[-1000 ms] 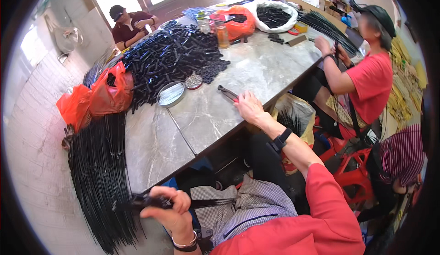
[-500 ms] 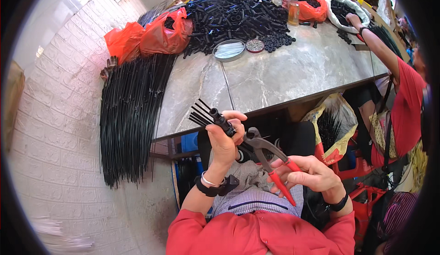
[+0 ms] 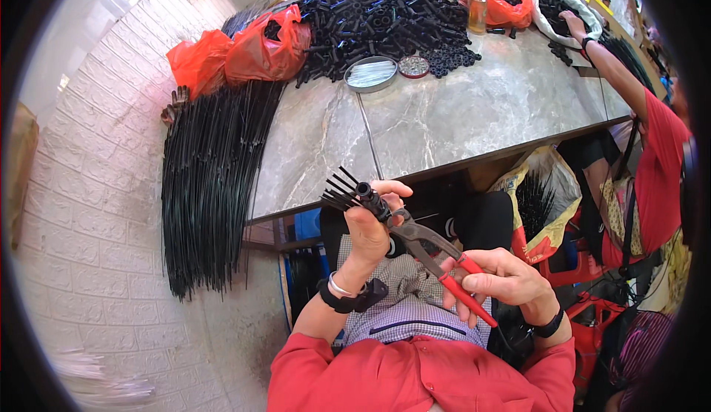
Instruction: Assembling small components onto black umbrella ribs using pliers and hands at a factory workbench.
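My left hand point(image 3: 368, 234) is wrapped round a short black plastic tube point(image 3: 375, 201), held above my lap at the table's front edge. Several thin black rods point(image 3: 339, 191) stick out beside the tube's open end. My right hand point(image 3: 511, 277) grips a pair of pliers point(image 3: 421, 234) by its red handles. The dark metal jaws meet the tube's lower end, close to my left fingers. Those fingers partly hide the contact, so I cannot tell exactly what the jaws pinch.
A large pile of black tubes point(image 3: 381, 23) covers the table's back. Long black rods point(image 3: 215, 190) hang over its left edge beside orange bags point(image 3: 266, 52). A round tin point(image 3: 370, 89) holds white sticks. At right, a co-worker's arm point(image 3: 621, 75) reaches into a white bag point(image 3: 592, 28).
Both hands have shifted slightly, the left one to the right with the tube and rods. The pliers' handles have come closer together. The co-worker's hand is still at the white bag.
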Demonstrator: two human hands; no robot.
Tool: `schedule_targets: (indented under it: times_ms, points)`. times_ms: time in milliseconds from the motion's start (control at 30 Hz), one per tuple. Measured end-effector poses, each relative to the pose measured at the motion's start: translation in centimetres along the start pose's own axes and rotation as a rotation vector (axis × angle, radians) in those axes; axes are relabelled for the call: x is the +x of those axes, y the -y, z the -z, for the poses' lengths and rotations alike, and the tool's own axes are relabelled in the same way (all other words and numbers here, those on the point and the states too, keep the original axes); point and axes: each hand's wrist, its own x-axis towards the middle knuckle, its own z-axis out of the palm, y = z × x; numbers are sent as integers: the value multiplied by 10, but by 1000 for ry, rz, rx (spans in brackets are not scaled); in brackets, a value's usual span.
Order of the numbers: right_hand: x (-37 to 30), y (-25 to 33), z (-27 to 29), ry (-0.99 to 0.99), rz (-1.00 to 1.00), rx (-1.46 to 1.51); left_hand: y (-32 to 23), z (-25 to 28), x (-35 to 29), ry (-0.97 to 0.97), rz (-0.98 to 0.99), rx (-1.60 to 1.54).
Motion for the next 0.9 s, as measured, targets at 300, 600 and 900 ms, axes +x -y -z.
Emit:
schedule_targets:
  times_ms: [300, 600, 900]
  points:
    - [11, -2, -3, -1, -16, -39, 6, 12, 3, -7, -35, -26]
    - [25, -6, -8, -6, 52, 22, 4, 10, 8, -91, -54, -55]
    - [24, 3, -5, 1, 37, -33, 6, 14, 7, -57, -44, -16]
